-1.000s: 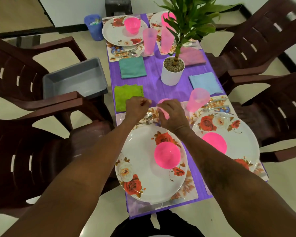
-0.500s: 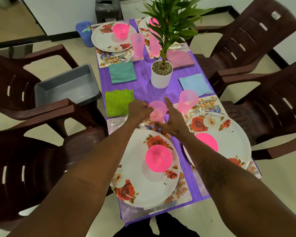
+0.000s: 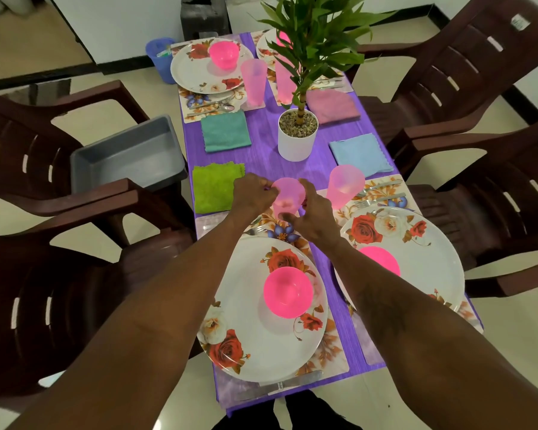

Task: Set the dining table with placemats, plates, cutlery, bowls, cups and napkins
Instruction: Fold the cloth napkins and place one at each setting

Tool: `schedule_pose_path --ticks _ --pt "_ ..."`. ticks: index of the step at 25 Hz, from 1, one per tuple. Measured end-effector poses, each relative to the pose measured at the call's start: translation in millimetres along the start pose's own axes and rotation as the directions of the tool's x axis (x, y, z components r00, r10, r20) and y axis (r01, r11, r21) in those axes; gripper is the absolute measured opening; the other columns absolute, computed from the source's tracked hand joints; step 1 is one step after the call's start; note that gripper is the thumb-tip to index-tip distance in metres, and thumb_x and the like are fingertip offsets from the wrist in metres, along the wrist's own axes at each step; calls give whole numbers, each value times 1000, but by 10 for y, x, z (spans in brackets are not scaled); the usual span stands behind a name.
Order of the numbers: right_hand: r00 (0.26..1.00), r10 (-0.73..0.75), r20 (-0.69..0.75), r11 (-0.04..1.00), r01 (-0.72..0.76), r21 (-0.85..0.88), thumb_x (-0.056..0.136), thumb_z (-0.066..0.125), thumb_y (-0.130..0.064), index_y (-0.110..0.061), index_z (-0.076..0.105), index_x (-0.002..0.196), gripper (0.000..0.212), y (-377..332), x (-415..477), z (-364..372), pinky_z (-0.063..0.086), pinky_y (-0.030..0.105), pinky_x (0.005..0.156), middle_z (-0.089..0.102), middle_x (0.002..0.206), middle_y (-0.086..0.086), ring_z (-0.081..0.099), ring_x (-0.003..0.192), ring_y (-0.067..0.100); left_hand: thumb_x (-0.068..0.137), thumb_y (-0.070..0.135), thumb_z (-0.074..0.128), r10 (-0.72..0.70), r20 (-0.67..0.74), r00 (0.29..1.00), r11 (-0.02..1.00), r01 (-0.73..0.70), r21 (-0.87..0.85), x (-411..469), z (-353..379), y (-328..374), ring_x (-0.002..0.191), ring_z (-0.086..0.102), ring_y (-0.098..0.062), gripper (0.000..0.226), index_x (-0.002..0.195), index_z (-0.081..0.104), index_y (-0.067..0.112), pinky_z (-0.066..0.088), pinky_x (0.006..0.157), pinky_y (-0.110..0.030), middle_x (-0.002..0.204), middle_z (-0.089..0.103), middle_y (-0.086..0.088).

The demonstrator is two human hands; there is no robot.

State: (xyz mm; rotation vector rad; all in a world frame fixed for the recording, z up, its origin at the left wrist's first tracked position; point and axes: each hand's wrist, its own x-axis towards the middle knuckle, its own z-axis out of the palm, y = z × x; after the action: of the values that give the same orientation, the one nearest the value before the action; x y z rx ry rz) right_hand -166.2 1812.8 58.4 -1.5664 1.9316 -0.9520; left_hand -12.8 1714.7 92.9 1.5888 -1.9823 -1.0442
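A translucent pink cup (image 3: 288,195) stands upright on the near-left placemat (image 3: 330,352), beyond a floral plate (image 3: 249,336) that carries a pink bowl (image 3: 288,291). My left hand (image 3: 252,193) pinches the cup's rim on its left side. My right hand (image 3: 312,212) curls round its lower right side. A fork (image 3: 257,229) lies partly hidden under my hands. A green napkin (image 3: 215,189) lies just left of them. To the right are a second cup (image 3: 345,186), a plate (image 3: 416,252) and a bowl (image 3: 382,262).
A white potted plant (image 3: 297,138) stands mid-table on the purple cloth (image 3: 261,156). Teal (image 3: 225,131), blue (image 3: 361,155) and mauve (image 3: 333,105) napkins lie around it. Two more settings sit at the far end. Brown chairs flank the table; a grey tub (image 3: 128,153) rests on the left chair.
The cup has gone from tilted in my right hand to upright on the placemat. My left hand has come onto its rim. The camera has tilted up slightly.
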Motion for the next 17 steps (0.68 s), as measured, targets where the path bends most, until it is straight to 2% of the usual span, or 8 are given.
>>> schedule_pose_path --ticks 5,8,12,14,17 --pt "999 -11 35 1000 12 -13 80 87 -37 -9 40 150 89 -19 -6 26 53 31 86 70 122 10 68 105 27 87 36 69 19 4 1000 998 -19 65 -53 -27 -41 70 74 -25 30 91 83 10 57 86 -35 71 76 -8" --pt "998 23 60 999 -20 -41 77 88 -38 -10 34 156 100 17 -30 -37 54 42 97 66 133 12 65 116 31 93 48 64 62 -11 998 980 -59 190 -86 -21 -25 79 70 -22 39 89 81 13 48 82 -30 78 76 -5" --pt "998 12 60 998 -8 -69 76 89 -45 -10 31 159 108 -40 -113 -215 41 49 114 46 157 12 46 142 33 95 56 56 96 -53 994 962 -79 260 -212 -161 -27 82 69 -25 48 86 78 14 52 80 -36 82 75 -3" --pt "999 -16 39 996 19 -86 79 86 -49 -12 34 158 101 -138 -171 -324 37 45 114 44 159 11 42 144 30 97 54 59 130 -78 989 947 -100 305 -340 -261 -13 90 69 -31 44 93 78 15 52 80 -36 92 76 -8" --pt "994 -107 5 983 107 -150 87 76 -51 -11 42 152 84 -366 -257 -461 40 42 111 48 154 12 45 140 29 96 48 65 151 -69 986 922 -115 369 -558 -400 58 110 65 -35 43 117 74 11 50 88 -38 114 74 -15"
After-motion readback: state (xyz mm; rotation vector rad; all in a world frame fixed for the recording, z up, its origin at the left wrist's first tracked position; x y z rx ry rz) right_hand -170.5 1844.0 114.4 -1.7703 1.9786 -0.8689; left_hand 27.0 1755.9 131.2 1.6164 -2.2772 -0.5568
